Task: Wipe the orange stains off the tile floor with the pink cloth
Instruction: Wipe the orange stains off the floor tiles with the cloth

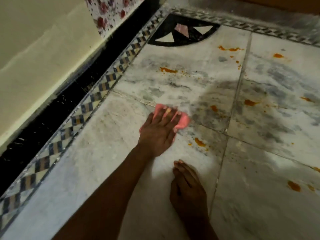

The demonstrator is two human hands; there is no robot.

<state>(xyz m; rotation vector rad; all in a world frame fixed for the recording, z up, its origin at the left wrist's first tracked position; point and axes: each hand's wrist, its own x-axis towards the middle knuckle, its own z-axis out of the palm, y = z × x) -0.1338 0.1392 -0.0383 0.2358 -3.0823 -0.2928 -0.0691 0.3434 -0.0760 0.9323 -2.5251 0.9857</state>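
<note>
While the left hand point(158, 130) presses flat on the pink cloth point(182, 122), fingers spread, just beside the checkered border point(86, 108), most orange stains point(168, 70) remain farther out; the right hand point(187, 193) rests open.

Open tile floor point(259, 196) runs ahead and to the right, flat all the way, with only orange stains point(168, 70) scattered across it and nothing standing up from it. On the left the way is closed: a cream wall point(34, 58) over a black skirting strip point(57, 108), with the checkered border point(83, 108) along its foot. A floral cloth point(107, 14) hangs at the far left corner; whether it reaches the floor is hard to say. Along the far edge, a dark patterned band point(259, 29).
</note>
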